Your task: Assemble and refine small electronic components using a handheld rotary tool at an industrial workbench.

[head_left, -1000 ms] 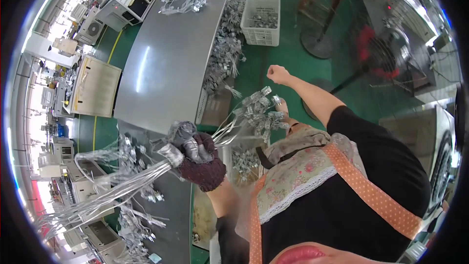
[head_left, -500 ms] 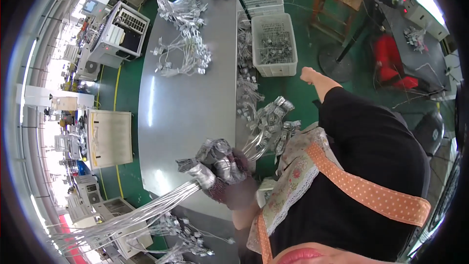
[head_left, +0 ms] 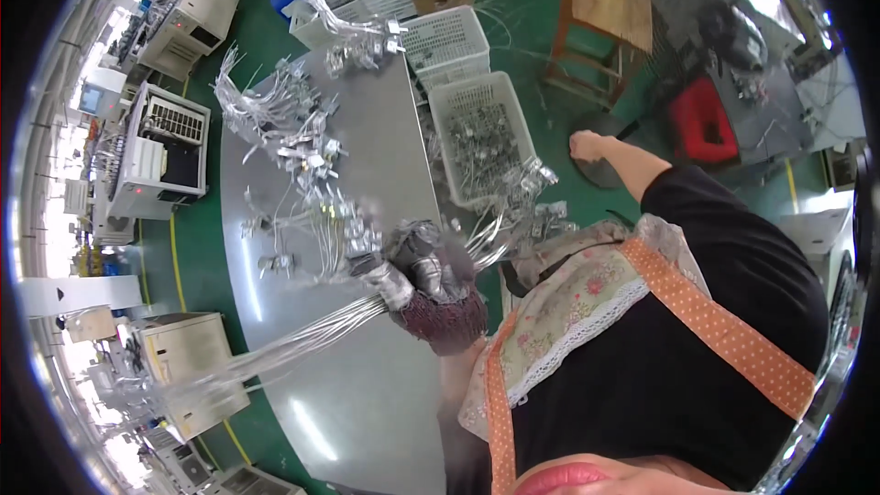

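The wire bundle (head_left: pixel 307 337) runs straight through the left hand (head_left: pixel 435 284), which is clamped around it; its long axis slants from behind-left of that hand, where thin strands trail out past the counter (head_left: pixel 367 394), to ahead-right, where blocky metallic ends bunch up; the right hand (head_left: pixel 587 145) is well apart, out beyond those ends, fingers curled in with nothing seen in them. The strands look smooth, pale and shiny; the left hand wears a maroon knit glove with a wrinkled grey coating. Just ahead-left of it, a tangled wire pile (head_left: pixel 344 234) lies on the smooth grey metal; ahead-right stands a white plastic basket (head_left: pixel 463 92), slotted, holding more small pieces.
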`<move>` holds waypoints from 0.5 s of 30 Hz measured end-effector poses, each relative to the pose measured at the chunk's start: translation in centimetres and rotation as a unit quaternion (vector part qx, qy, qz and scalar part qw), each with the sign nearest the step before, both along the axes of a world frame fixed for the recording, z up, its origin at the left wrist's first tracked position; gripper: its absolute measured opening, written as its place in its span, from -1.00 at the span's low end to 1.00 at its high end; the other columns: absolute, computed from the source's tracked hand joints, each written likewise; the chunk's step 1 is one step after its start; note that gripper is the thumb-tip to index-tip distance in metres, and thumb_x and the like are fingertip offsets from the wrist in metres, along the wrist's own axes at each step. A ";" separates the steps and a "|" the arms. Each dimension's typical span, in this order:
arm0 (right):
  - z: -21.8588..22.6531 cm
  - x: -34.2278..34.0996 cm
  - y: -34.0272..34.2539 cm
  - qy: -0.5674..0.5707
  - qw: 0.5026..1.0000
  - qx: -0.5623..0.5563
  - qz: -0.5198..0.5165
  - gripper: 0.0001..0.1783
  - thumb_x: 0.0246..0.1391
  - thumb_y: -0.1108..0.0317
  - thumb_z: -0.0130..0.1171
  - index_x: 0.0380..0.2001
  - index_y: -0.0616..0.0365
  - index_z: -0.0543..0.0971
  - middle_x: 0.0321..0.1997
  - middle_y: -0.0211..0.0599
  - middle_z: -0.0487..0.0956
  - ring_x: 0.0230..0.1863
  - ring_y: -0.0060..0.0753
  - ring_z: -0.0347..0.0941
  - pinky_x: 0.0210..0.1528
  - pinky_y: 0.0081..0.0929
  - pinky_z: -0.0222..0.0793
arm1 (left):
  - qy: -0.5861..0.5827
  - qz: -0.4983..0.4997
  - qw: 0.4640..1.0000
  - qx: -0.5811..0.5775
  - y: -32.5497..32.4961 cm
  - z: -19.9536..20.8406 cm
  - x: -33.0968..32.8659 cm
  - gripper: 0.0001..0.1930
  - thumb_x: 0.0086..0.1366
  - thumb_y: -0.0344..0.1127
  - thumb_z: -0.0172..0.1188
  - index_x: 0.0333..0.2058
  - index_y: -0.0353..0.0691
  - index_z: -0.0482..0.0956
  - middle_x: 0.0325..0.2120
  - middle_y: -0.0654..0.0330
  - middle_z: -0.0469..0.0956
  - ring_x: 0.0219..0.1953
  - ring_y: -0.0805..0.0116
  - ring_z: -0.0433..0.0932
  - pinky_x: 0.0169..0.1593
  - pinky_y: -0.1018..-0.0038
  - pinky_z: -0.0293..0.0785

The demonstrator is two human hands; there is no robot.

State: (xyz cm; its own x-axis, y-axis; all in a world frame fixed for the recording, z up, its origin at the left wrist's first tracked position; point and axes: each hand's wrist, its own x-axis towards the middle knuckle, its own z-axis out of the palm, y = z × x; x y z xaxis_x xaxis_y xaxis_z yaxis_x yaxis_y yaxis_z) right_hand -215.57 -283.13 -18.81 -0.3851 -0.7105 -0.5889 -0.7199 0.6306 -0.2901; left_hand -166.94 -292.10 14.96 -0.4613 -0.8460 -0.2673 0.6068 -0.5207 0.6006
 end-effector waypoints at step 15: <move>2.2 -24.6 -23.6 0.011 0.996 -0.073 0.041 -0.66 -0.11 0.11 0.22 -0.34 0.13 0.58 -0.29 -0.08 0.62 -0.12 0.01 0.54 -0.12 -0.14 0.46 | -0.144 0.070 0.982 0.103 -21.3 0.0 -22.1 -0.56 0.39 0.12 -0.08 0.11 0.05 0.44 -0.43 0.36 0.45 -0.36 0.37 0.39 -0.25 0.30 0.32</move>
